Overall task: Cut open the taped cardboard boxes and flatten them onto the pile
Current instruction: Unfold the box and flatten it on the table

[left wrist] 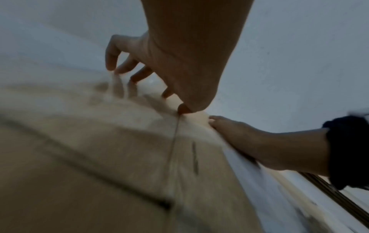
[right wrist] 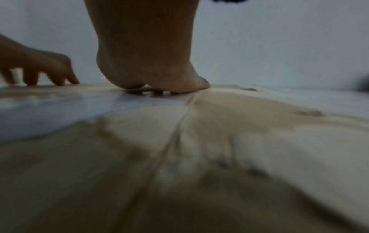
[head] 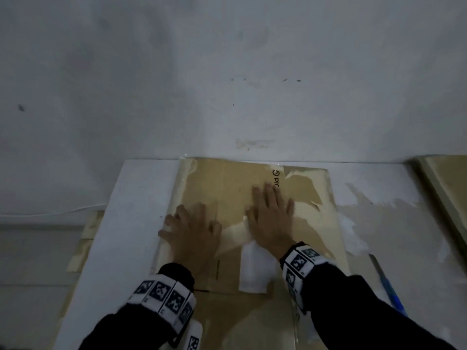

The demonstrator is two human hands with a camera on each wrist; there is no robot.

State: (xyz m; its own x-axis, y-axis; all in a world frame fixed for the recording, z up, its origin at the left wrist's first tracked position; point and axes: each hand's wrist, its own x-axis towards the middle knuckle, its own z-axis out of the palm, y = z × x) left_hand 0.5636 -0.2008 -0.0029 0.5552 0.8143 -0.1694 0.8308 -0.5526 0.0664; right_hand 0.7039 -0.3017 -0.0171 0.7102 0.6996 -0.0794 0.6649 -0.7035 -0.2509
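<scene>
My left hand (head: 190,229) rests palm-down on the flattened cardboard box (head: 227,188), fingers spread and slightly arched, nothing grasped; in the left wrist view the fingertips (left wrist: 111,66) touch the board while the heel of the palm bears on it. My right hand (head: 270,218) lies flat at the 3 o'clock side of the left hand, fingers straight and together, pointing toward 12 o'clock, pressing the board and gripping nothing. The flattened cardboard box lies in the centre of the head view, its far edge at 12 o'clock against the grey wall (head: 227,72), with strips of glossy tape (head: 307,188) across its right part and a printed black logo (head: 276,176) just beyond my right fingertips. A white label (head: 255,269) sits on the board at the 6 o'clock side of my right palm, partly under the wrist. The box rests on a white sheet (head: 141,198) that extends to 9 o'clock and 3 o'clock. More brown cardboard (head: 242,324) lies under the near edge at 6 o'clock. A blue-handled tool (head: 390,289), blurred, lies on the sheet at 4 o'clock, apart from both hands. Another cardboard piece (head: 447,188) stands at the 3 o'clock edge. Both sleeves are dark, with patterned marker bands (head: 164,299) at the wrists.
</scene>
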